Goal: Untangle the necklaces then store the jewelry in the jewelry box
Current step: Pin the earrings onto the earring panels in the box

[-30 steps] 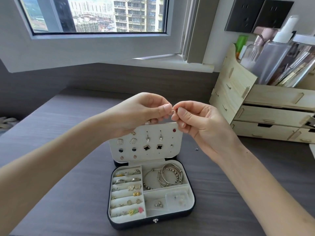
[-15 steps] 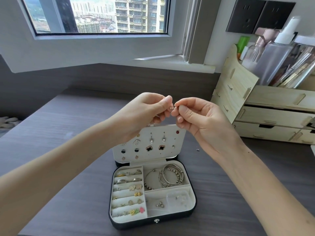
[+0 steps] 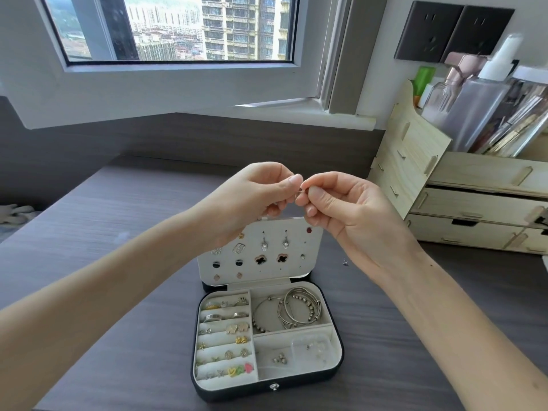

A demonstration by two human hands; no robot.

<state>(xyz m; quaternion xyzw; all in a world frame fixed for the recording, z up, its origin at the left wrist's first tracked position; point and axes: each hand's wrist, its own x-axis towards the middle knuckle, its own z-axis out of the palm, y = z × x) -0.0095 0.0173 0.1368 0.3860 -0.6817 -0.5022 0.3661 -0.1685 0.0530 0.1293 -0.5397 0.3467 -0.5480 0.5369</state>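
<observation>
1 jewelry box (image 3: 237, 394) lies open nearest on the bench (image 3: 103, 232), with rings and studs in its rolls, bangles (image 3: 290, 312) in the far right compartment, and earrings pinned to its upright lid (image 3: 267, 274). Above that lid the 2 hands meet fingertip to fingertip. The left hand (image 3: 255, 197) and right hand (image 3: 341, 209) each pinch 1 tiny silver piece (image 3: 302, 189) between thumb and forefinger (too small to tell whether clasp, earring or chain end), other fingers curled. No hanging chain shows. The step looks like working a small fitting free or shut; next calls for a fine, steady pull or twist, then lowering the piece into the box just below. 1 loose stud (image 3: 345, 261) lies on the bench right of the lid.
</observation>
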